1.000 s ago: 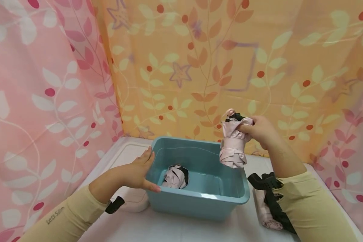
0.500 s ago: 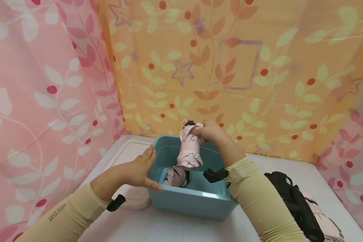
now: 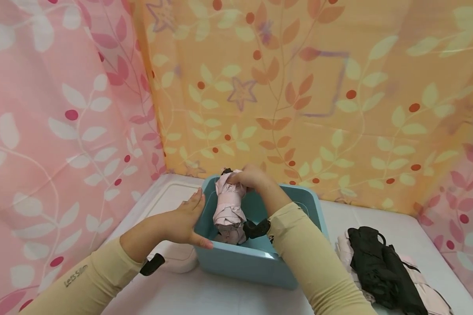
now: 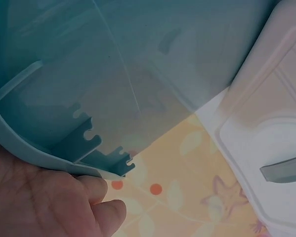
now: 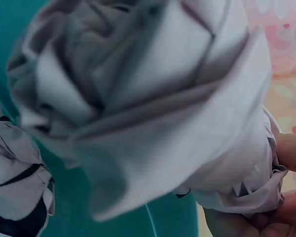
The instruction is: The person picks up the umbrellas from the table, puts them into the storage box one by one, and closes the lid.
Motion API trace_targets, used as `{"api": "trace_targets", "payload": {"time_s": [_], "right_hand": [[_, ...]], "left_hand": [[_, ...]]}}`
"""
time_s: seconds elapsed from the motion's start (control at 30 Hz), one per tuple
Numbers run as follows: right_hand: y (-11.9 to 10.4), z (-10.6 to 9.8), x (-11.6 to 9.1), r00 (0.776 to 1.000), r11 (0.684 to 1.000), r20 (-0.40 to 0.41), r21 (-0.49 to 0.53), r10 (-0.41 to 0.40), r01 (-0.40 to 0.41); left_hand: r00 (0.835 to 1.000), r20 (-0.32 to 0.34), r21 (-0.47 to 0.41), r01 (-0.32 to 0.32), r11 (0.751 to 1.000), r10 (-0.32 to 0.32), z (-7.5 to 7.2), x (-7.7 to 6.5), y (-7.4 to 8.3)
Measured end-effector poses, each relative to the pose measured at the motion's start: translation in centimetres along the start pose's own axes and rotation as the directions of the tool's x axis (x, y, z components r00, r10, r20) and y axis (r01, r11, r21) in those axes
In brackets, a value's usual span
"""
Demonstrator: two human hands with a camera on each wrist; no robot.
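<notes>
My right hand [image 3: 253, 177] holds a rolled pink folding umbrella [image 3: 229, 202] by its upper end, over the left part of a blue plastic tub [image 3: 252, 266]. In the right wrist view the umbrella's folded cloth [image 5: 172, 123] fills most of the picture, with fingers round its far end. A second pink umbrella [image 5: 14, 173] with black parts lies inside the tub, partly hidden below the held one. My left hand [image 3: 180, 222] rests against the tub's left side, fingers extended and thumb over the front rim. The left wrist view shows its fingertips [image 4: 110, 215] beside the rim.
A white lid [image 3: 177, 258] lies flat to the left of the tub. Black folded umbrellas [image 3: 372, 262] and pink ones [image 3: 425, 286] lie on the white table at the right. Patterned curtains hang behind and at both sides.
My right hand has carried the pink umbrella leftward and down, from the tub's right side to above the umbrella inside. My left hand has stayed at the tub's left side.
</notes>
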State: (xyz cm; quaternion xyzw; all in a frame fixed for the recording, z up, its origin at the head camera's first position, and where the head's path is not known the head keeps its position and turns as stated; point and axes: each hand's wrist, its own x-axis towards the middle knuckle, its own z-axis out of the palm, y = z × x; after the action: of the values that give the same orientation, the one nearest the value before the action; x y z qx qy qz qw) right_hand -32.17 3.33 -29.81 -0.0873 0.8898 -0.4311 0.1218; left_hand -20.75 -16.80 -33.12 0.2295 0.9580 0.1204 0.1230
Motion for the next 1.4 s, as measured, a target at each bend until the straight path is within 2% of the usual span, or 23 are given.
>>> {"api": "trace_targets", "payload": {"time_s": [0.2, 0.33, 0.5, 0.6, 0.7, 1.07, 1.4], "right_hand": [[0.3, 1.6, 0.2, 1.000, 0.999, 0.025, 0.028, 0.016, -0.017], [0.2, 2.1, 0.3, 0.996, 0.990, 0.081, 0.133, 0.024, -0.034], [0.2, 1.6, 0.2, 0.977, 0.961, 0.200, 0.246, 0.074, -0.123], [0.3, 0.8, 0.1, 0.967, 0.947, 0.237, 0.281, 0.089, -0.156], [0.6, 0.3, 0.2, 0.966, 0.943, 0.248, 0.298, 0.075, -0.149], [0.8, -1.1, -0.2, 0.954, 0.959, 0.298, 0.270, 0.005, -0.089], [0.4, -2.9, -1.5, 0.962, 0.963, 0.273, 0.267, -0.032, -0.044]], "left_hand": [[1.000, 0.004, 0.009, 0.005, 1.000, -0.005, 0.4, 0.2, -0.1], [1.000, 0.000, -0.002, 0.005, 1.000, -0.005, 0.3, 0.2, -0.2], [1.000, 0.001, -0.009, 0.005, 1.000, -0.005, 0.1, 0.0, 0.0], [1.000, -0.004, -0.006, 0.002, 1.000, -0.002, -0.1, -0.1, 0.1], [1.000, -0.004, -0.005, 0.001, 1.000, -0.001, -0.2, -0.1, 0.2], [1.000, 0.012, -0.009, 0.005, 1.000, -0.004, 0.0, 0.0, 0.1], [1.000, 0.010, 0.006, 0.013, 1.000, -0.013, 0.0, 0.0, 0.0]]}}
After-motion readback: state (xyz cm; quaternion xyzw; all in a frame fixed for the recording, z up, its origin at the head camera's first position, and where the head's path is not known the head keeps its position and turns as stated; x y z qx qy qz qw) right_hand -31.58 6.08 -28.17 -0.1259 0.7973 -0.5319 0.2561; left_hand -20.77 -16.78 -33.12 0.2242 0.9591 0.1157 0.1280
